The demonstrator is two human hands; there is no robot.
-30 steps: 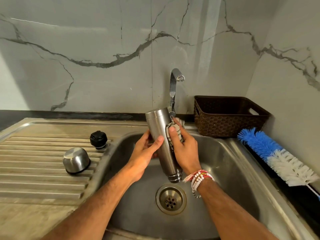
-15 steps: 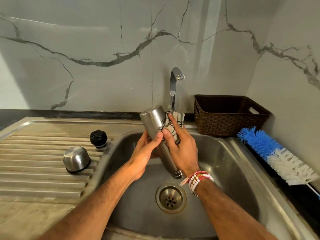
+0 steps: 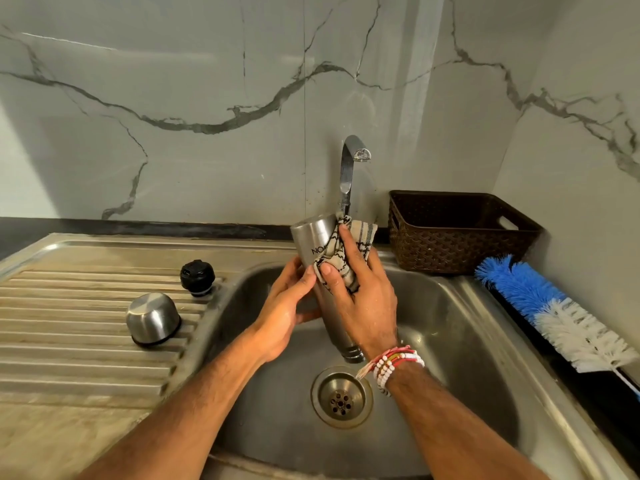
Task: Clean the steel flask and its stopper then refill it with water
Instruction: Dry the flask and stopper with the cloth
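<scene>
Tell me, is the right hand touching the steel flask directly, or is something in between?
A checked cloth lies between the right hand and the flask, pressed against its upper part. The left hand grips the bare steel.

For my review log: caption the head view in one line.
Over the sink, left hand holds the inverted steel flask; right hand holds a checked cloth against it.

The flask (image 3: pixel 313 237) is brushed silver with dark lettering. The cloth (image 3: pixel 363 233) is cream, crossed by thin black lines. The stopper (image 3: pixel 197 277) is black; the cup (image 3: pixel 153 318) is silver with a black rim. The basket (image 3: pixel 460 237) is dark brown with a woven pattern. The brush (image 3: pixel 554 310) has blue and white bristles. The wall (image 3: pixel 207 98) is white marble with grey veins. The bracelets (image 3: pixel 391 365) are red and white beads.
</scene>
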